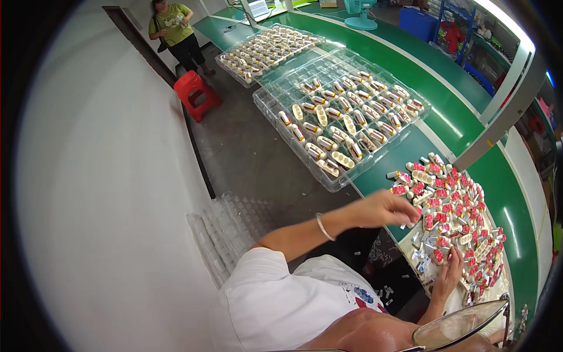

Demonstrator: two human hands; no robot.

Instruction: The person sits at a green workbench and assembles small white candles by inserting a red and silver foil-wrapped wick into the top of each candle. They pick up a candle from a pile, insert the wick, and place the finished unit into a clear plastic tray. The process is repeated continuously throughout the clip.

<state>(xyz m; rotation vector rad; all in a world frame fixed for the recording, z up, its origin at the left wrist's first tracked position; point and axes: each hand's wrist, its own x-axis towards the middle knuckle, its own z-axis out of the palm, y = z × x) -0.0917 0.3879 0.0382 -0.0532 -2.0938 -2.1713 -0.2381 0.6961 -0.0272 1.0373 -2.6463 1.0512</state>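
At lower right of the frame we work over a pile [454, 217] of small red-and-white pieces spread on the green bench [510, 205]. Our left hand [384, 208] reaches across to the pile's left edge, fingers curled down onto a piece there; we cannot tell whether it is pinched or only touched. Our right hand [448, 273] rests at the pile's near edge, fingers spread flat among the pieces, gripping nothing we can see. The two hands are well apart. Up the bench, at centre, a clear tray [343, 114] holds rows of the same pieces, about half its pockets filled, and a second tray [267, 50] lies beyond it. More trays [220, 234] are stacked by the floor at lower left, and a red stool [196, 94] stands at upper left near a person in green. The pile sits close to the bench's near edge, so we judge that a sweep of either hand could knock loose pieces off to the floor, where scraps already lie.
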